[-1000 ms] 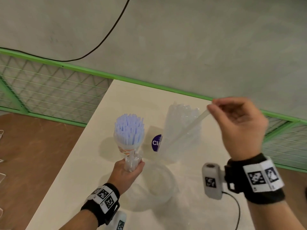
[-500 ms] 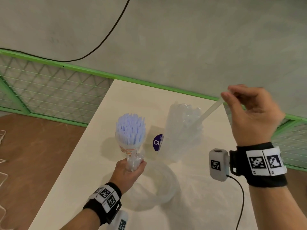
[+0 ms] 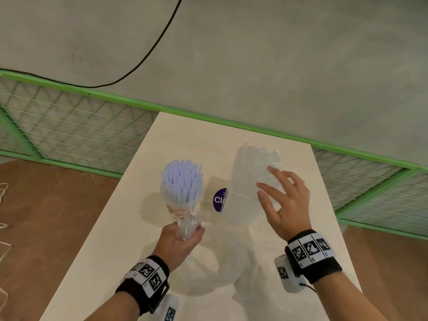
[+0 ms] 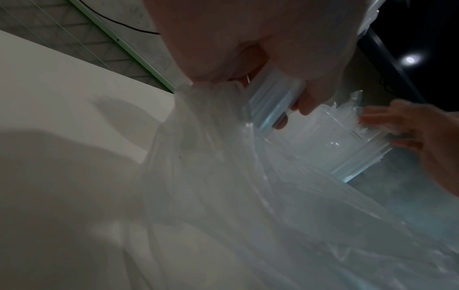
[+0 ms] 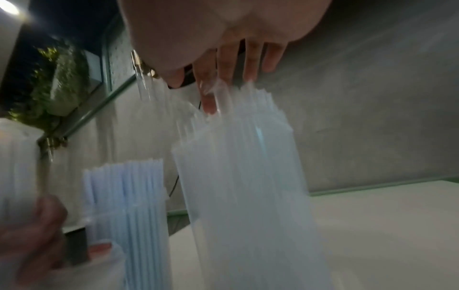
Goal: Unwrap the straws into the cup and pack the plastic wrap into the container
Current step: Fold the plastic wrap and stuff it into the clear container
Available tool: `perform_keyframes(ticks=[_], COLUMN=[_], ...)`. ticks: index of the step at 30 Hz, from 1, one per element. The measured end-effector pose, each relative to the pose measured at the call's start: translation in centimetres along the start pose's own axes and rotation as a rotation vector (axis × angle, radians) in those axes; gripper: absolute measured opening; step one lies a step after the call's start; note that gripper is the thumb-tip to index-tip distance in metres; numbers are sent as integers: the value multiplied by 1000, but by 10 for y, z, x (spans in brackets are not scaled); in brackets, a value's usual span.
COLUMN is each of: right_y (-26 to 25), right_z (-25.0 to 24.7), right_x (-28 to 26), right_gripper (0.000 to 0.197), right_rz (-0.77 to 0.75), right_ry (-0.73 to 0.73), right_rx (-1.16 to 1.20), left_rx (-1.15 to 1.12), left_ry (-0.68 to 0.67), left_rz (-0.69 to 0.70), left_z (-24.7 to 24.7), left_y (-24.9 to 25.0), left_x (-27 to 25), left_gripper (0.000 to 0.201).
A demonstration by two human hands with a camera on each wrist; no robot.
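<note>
Head view, left hand [image 3: 179,239]: fist gripping a bundle of wrapped straws [image 3: 188,227] just in front of the cup [image 3: 181,200] of unwrapped straws.
Head view, right hand [image 3: 283,202]: fingers spread and relaxed, touching the wraps crammed in the clear container [image 3: 250,181] on the surface [image 3: 111,239].
Left wrist view, wrap: thin, limp, slippery film; I judge it weightless and springy.
Right wrist view, hold: fingertips [image 5: 248,77] meet wrap tops; best pinched by one end, then pressed down.

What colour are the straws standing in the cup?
Pale blue to lavender straws, seen best in the head view.
</note>
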State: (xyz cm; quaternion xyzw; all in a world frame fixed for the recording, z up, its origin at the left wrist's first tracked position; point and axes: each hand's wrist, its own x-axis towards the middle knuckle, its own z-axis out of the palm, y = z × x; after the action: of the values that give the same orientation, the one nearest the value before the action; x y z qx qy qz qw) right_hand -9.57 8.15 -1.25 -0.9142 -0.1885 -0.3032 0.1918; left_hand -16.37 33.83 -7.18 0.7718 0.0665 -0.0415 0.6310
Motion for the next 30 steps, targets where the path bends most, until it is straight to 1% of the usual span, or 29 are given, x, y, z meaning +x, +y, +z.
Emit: perform_keyframes(ticks=[2,3,4,6,7,8,9,10,11,12,14,16,17,18,19,20,21,23,24,28,30], right_y=[-19,-34,-52,-86,-98,-107,-113,-116,-119,-121,-122,-121,-119,-116,-111,-105,-98,-82,-75,-51,-41], right_z=[-9,-13,-14,-8,0,10,21,31,39,46,54,55,50,43,32,19,4,-29,-44,-85,-98], right_x=[8,11,12,10,8,6,3,1,-2,-4,-10,-12,-9,-4,4,15,27,51,62,94,107], right_gripper=[30,33,37,49,57,63,65,63,58,49,30,20,18,16,15,13,13,14,14,11,12], right_rz=[-47,-79,-117,-191,-217,-232,-231,-216,-195,-176,-135,-79,-55,-35,-8,29,76,157,179,181,214], right_ry=[50,27,-40,-260,-380,-487,-570,-626,-648,-631,-522,-417,-365,-309,-248,-181,-108,28,73,178,238], right_rx=[42,128,239,422,480,530,577,623,660,678,673,672,675,670,658,647,639,656,679,659,671], left_rx=[-6,-9,-2,-22,-73,-77,-69,-36,-18,-31,16,96,139,196,306,438,511,546,546,523,495], left_ry=[-18,-15,-12,-43,-60,-80,-97,-112,-124,-138,-130,-92,-77,-90,-120,-121,-103,-101,-108,-147,-152], left_rz=[0,3,-8,-13,-14,-30,-23,-13,-25,-20,71,162,198,202,225,244,270,300,324,388,439], left_z=[1,0,0,-1,0,0,1,3,4,3,-2,-5,-3,-5,-7,-9,-10,-12,-12,-12,-8], left_y=[1,1,0,4,6,8,10,10,13,15,16,6,5,2,0,-6,-13,-14,-12,2,10], left_x=[0,0,0,-1,-1,-1,-2,-2,-3,-5,-6,-3,-1,2,2,3,6,7,7,7,7], left_gripper=[17,16,15,13,13,12,13,22,32,39,41,48,49,50,50,52,57,59,58,53,46])
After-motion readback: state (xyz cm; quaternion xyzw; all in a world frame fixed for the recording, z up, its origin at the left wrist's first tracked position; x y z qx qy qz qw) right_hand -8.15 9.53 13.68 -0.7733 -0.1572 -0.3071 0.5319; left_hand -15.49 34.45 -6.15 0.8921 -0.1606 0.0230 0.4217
